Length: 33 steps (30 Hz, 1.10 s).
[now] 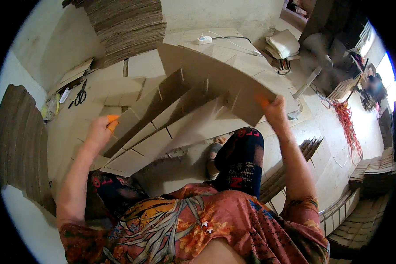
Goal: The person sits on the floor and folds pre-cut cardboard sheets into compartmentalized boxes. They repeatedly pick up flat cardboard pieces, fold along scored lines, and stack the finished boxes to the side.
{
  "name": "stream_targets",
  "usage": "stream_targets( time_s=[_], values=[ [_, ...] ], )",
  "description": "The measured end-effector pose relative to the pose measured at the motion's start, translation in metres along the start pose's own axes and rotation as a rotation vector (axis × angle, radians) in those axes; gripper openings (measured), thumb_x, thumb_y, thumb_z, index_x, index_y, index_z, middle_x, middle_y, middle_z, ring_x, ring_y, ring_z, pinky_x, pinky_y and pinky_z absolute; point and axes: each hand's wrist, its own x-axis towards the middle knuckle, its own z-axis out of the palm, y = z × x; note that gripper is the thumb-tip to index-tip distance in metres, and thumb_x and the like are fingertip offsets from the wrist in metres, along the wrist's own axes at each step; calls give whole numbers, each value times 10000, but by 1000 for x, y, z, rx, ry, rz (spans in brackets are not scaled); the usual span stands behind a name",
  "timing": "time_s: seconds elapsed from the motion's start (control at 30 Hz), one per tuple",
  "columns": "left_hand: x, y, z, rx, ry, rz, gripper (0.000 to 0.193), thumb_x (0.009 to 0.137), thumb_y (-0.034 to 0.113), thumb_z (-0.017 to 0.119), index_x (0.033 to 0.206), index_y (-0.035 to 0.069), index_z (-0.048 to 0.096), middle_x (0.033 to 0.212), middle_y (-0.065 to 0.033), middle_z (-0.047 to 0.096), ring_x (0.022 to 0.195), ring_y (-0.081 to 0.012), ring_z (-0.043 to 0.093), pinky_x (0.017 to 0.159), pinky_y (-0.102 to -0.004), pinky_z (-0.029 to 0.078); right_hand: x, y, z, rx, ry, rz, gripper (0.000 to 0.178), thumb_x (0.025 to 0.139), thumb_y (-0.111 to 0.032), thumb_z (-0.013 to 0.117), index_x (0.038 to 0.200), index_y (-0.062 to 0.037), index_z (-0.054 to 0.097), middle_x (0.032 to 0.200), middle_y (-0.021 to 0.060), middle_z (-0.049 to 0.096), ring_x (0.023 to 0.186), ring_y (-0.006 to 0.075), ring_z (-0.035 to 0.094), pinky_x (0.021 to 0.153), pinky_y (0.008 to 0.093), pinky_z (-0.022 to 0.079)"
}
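A partly assembled cardboard divider spans the space in front of me, over the low work surface. Its long cardboard strip [202, 70] runs across the far side, from upper left down to the right. Several slotted cardboard strips [150, 143] fan out from it toward my lower left. My right hand [276, 115] is closed on the right end of the long strip, an orange finger cover behind the board. At the left ends of the slotted strips, my left hand [99, 134], also with orange finger covers, pinches the edge of one strip.
Tall cardboard stacks stand at the far left [20, 145] and back [123, 28]. Black scissors [80, 96] lie left, a white power strip [204, 40] at the back. Right are a fan [319, 53], red strings [348, 127] and bundled dividers [374, 171]. Upright slotted strips [290, 167] stand by my right forearm.
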Motion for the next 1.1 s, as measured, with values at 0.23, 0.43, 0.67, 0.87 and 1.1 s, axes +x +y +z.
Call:
stream_targets(
  time_s=[0.23,0.43,0.67,0.87,1.1],
  values=[
    [11,60,5,133,116,339,361,838,152,595,1170,24,537,1094,-178,596,1003,-306,572,867,-350,438,-28,11,17,212,21,-43,164,857,-73,582,984,19,629,858,-25,616,766,78,528,654,240,440],
    [53,184,45,84,-389,257,330,814,167,602,1102,11,571,893,-233,607,829,-361,587,731,-403,464,-21,-1,28,258,133,-169,126,860,-46,567,947,19,631,782,-51,585,744,60,491,641,221,425],
    [64,173,101,-10,-343,460,284,804,76,534,1073,1,585,855,-246,607,784,-386,589,700,-410,469,-25,9,36,21,91,-127,107,847,-67,592,912,14,615,665,-4,522,667,63,447,585,236,405],
    [51,183,80,-162,-317,510,349,801,223,630,1074,8,594,852,-234,614,761,-355,606,680,-391,477,-48,56,28,60,33,-49,159,815,-78,636,951,5,621,677,34,560,643,69,470,555,255,413],
    [95,159,63,171,-179,287,311,763,296,657,893,15,628,798,-198,619,786,-362,602,699,-435,487,-53,-2,1,-150,6,-281,522,762,-15,645,1256,-66,486,984,145,648,816,220,643,727,306,497]
  ],
)
